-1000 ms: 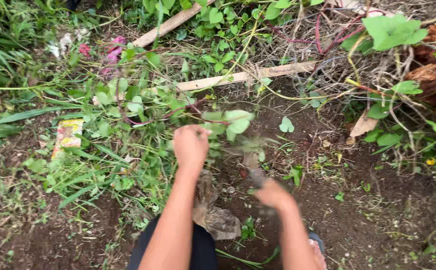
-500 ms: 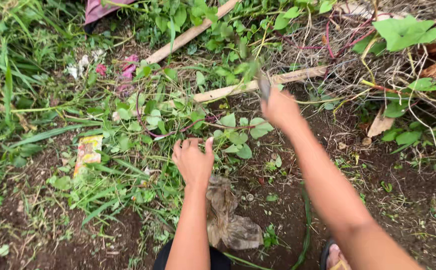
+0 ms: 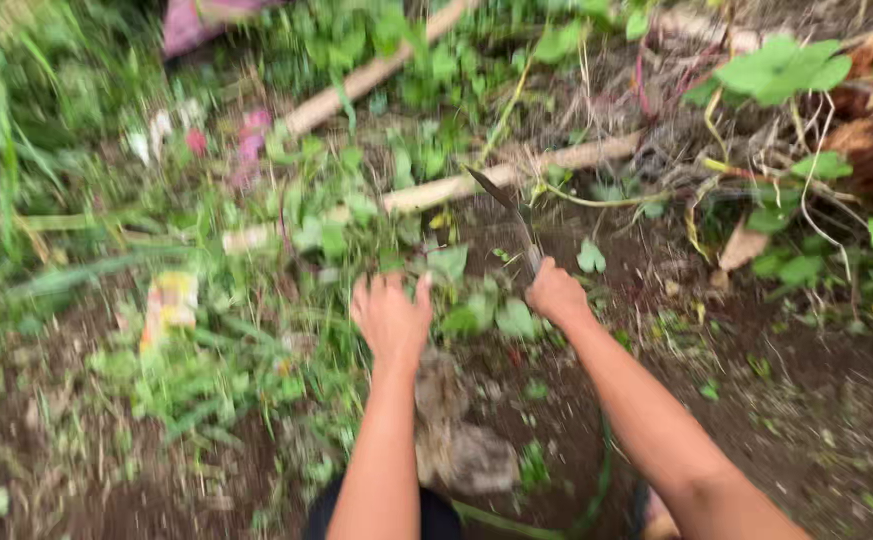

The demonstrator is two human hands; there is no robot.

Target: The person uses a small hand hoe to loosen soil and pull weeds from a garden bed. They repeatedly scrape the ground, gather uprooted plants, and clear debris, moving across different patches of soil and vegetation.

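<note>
My right hand [image 3: 555, 295] is closed around the handle of a curved sickle [image 3: 505, 208], whose dark blade points up and left over the soil. My left hand [image 3: 392, 315] reaches forward with fingers spread, touching low green leafy weeds [image 3: 477, 310] between the two hands. The picture is blurred by motion, so I cannot tell whether the left fingers grip any stems. Both forearms come in from the bottom edge.
Two pale wooden sticks [image 3: 517, 170] lie across the ground behind the weeds. A yellow wrapper [image 3: 169, 305] lies at left in the grass. A rough stone [image 3: 462, 445] sits near my legs. Dark bare soil [image 3: 777, 400] spreads right, with vines and large leaves [image 3: 777, 70] beyond.
My right hand with the sickle has swung down and toward me from near the sticks, after being raised from low by my legs. My left hand stayed at the weeds.
</note>
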